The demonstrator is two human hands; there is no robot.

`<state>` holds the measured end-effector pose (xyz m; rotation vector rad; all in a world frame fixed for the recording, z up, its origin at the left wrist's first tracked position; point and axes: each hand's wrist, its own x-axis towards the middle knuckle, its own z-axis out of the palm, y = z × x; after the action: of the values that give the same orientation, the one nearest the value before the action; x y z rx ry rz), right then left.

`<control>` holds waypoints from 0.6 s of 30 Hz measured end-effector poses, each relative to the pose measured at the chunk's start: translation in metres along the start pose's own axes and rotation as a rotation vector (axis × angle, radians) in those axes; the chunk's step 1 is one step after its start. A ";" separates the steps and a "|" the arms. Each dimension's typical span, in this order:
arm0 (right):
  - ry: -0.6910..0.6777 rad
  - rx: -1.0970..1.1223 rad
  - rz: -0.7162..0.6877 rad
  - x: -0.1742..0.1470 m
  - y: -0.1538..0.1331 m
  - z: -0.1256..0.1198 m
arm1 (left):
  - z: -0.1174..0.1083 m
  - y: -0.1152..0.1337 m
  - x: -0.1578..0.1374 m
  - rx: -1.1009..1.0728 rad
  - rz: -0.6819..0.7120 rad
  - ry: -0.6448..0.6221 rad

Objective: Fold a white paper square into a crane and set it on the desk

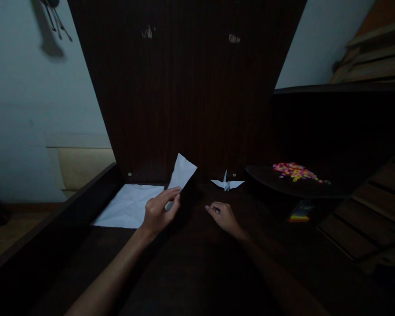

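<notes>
A folded piece of white paper point(183, 170) stands up from my left hand point(161, 208), pinched between thumb and fingers near its lower edge. Behind that hand a larger creased white sheet point(128, 205) lies flat on the dark desk, its right part hidden by the hand. My right hand point(222, 216) rests on or just over the desk, fingers curled in; whether anything is inside them I cannot make out. Just beyond it sits a white origami crane point(227, 182) with its wings spread, apart from both hands.
Small colourful pieces point(296, 171) lie heaped on a dark rounded shelf point(316, 189) to the right. Below is a rainbow-striped item point(299, 217). A dark wooden panel point(190, 96) rises behind the desk, and a raised side board point(55, 219) borders the left.
</notes>
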<state>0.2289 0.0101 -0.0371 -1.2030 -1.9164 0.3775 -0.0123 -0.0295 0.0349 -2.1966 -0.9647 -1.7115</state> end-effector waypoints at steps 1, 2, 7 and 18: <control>0.012 0.066 0.016 0.000 -0.002 0.001 | -0.001 0.003 0.002 -0.036 -0.052 0.045; 0.020 0.137 0.049 0.001 -0.003 0.003 | -0.001 0.005 0.004 -0.073 -0.133 0.085; 0.041 0.646 0.355 0.006 -0.008 0.007 | 0.004 -0.010 0.006 -0.318 -0.718 0.257; 0.066 1.034 0.547 0.005 -0.013 -0.001 | 0.017 -0.051 -0.024 -0.597 -1.202 -0.118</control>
<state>0.2208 0.0080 -0.0262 -0.9399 -1.0017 1.3853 -0.0321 0.0100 -0.0044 -2.1297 -2.3905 -2.5879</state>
